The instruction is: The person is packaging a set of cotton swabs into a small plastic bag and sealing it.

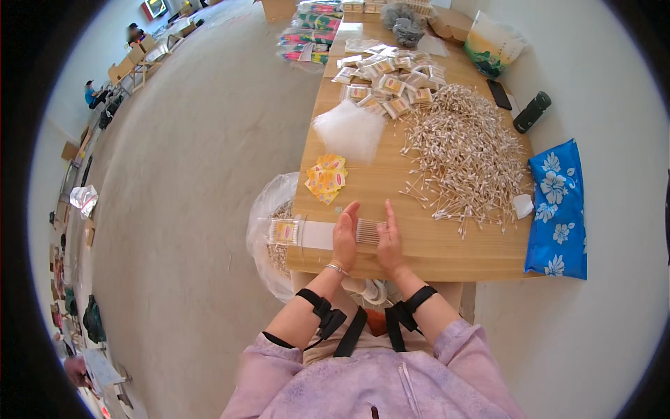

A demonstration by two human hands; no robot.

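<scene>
My left hand (344, 241) and my right hand (391, 241) stand on edge at the near side of the wooden table, palms facing, fingers stretched out. A row of cotton swabs (368, 231) lies between them, its ends close to or touching the palms. Left of my left hand is a white strip (318, 235), and beyond it a clear packet of swabs with a yellow card (284, 231) at the table's left edge. Farther up lie loose yellow cards (326, 176) and a stack of clear plastic bags (350, 130).
A large heap of loose swabs (464, 150) covers the right of the table (419, 262), with filled packets (391, 85) behind. A phone (499, 93), dark bottle (532, 112) and blue flowered pouch (556, 213) line the wall side. A plastic sack of swabs (262, 244) stands left.
</scene>
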